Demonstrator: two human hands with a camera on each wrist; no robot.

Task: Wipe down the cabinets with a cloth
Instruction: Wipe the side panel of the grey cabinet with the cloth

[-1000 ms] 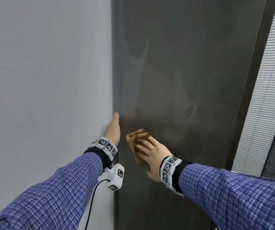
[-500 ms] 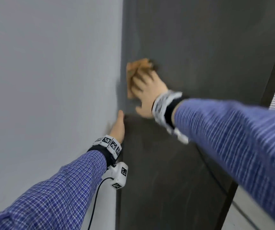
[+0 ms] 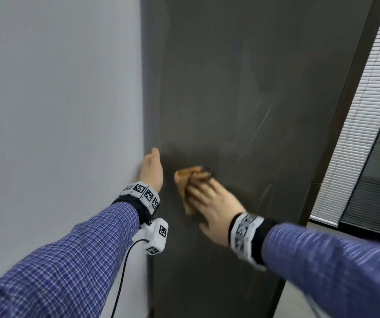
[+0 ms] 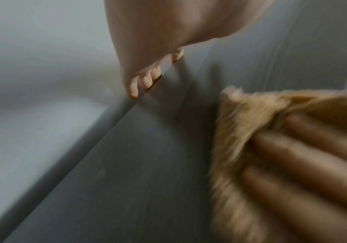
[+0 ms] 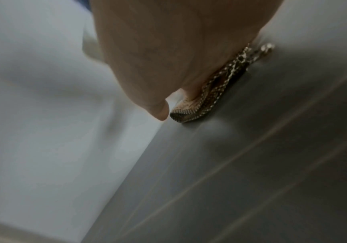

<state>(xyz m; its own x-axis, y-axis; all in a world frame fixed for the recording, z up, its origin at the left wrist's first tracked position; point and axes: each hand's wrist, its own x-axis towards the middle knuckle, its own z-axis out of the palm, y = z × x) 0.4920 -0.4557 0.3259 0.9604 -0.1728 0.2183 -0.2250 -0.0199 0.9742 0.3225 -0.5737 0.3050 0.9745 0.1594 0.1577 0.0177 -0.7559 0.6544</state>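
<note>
A tall dark cabinet door (image 3: 241,88) fills the middle of the head view. My right hand (image 3: 212,207) lies flat on it, straight fingers pressing a folded tan cloth (image 3: 185,180) against the panel. The left wrist view shows the cloth (image 4: 237,131) blurred under those fingers (image 4: 303,156). In the right wrist view the cloth (image 5: 205,97) is squeezed between the palm and the door (image 5: 251,164). My left hand (image 3: 152,171) holds the door's left edge, just left of the cloth. Its fingers (image 4: 145,80) hook behind the edge.
A pale grey wall (image 3: 58,111) runs along the left, meeting the door's edge. White window blinds (image 3: 356,134) hang to the right, beyond the dark frame. Faint streaks (image 3: 260,125) mark the door above my right hand.
My right hand had swept the cloth up the door above my left hand; it has now come back down beside it. The left hand stayed on the door's edge.
</note>
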